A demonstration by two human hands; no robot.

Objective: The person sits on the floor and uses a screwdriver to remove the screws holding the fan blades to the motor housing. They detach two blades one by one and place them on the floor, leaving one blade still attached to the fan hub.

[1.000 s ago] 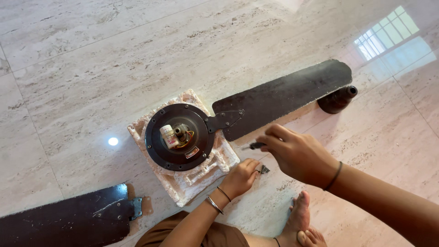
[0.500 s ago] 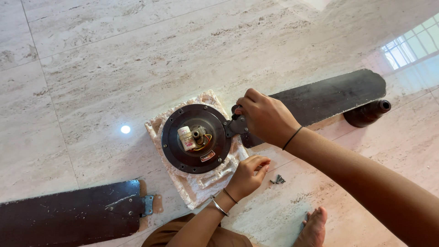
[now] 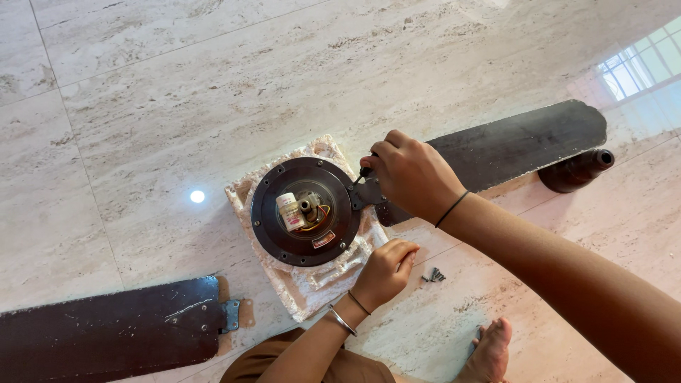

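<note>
A round black fan motor [image 3: 305, 213] lies on a white foam block [image 3: 312, 284] on the floor. A dark fan blade [image 3: 518, 145] runs from its bracket to the upper right. My right hand [image 3: 411, 177] is closed on a small dark screwdriver [image 3: 365, 171], whose tip is at the blade bracket by the motor's rim. My left hand [image 3: 383, 273] rests at the foam block's right edge with its fingers curled; nothing shows in them. A few small dark screws [image 3: 434, 275] lie on the floor just right of that hand.
A second dark blade [image 3: 106, 333] with a metal bracket lies at the lower left. A dark cup-shaped fan cover [image 3: 576, 170] sits beside the attached blade's far end. My bare foot [image 3: 489, 351] and knee are at the bottom edge. The floor is pale marble tile.
My right hand moved with the screwdriver from near the screws up to the blade bracket. My left hand left the screws and came to the foam block's edge.
</note>
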